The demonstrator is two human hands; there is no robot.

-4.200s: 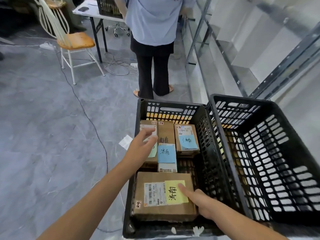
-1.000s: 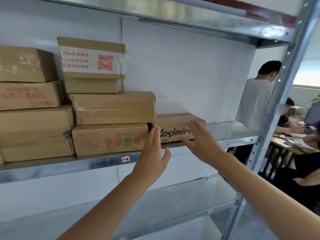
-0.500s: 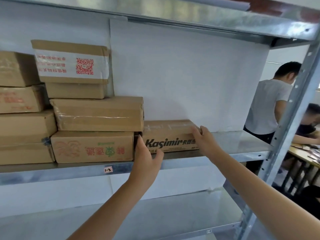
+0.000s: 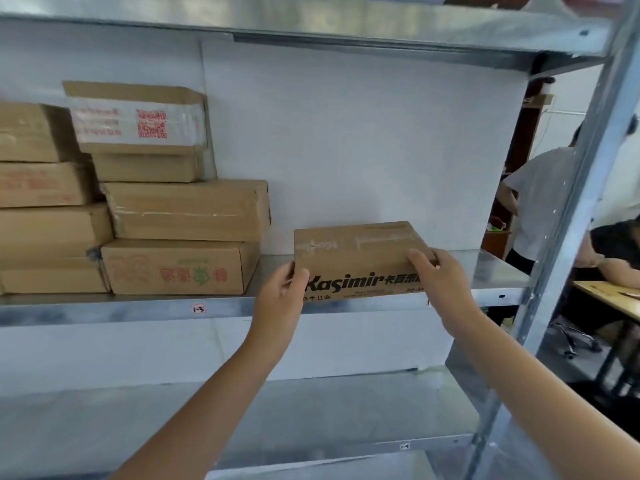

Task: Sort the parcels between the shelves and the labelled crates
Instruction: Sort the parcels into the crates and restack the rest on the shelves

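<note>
Box [image 4: 356, 258] at shelf [image 4: 138, 308] front edge, gripped by left hand [image 4: 282, 296] and right hand [image 4: 440, 282].
Hands hold its left end and right top corner; stack [image 4: 180, 265] sits left, apart; post [image 4: 571, 237] stands right.

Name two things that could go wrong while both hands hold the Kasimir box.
1. The left hand and right hand grip the Kasimir box only by its front corners at the shelf edge; it might slip and drop.
2. Swung rightward, it could knock the metal upright close by.
</note>
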